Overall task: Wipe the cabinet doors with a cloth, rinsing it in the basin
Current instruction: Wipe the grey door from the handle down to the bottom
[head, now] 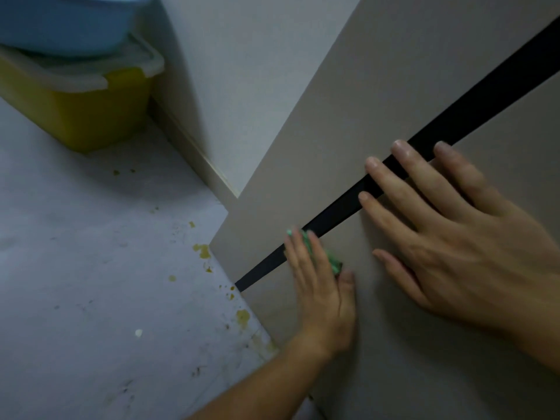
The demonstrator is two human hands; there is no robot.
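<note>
Two beige cabinet doors [378,95] meet at a dark gap [472,116]. My left hand [321,286] lies flat on the lower door near its bottom corner. Under its straight fingers it presses a small green cloth [333,262], which is mostly hidden, beside the gap. My right hand [448,234] rests flat on the same door farther right, holding nothing, with its spread fingertips reaching across the gap. The blue basin [66,22] sits at the top left, and I cannot see inside it.
The basin stands on a yellow storage box [91,116] with a translucent lid in the corner by the white wall [242,71]. The grey floor [91,283] has yellowish stains along the cabinet's foot.
</note>
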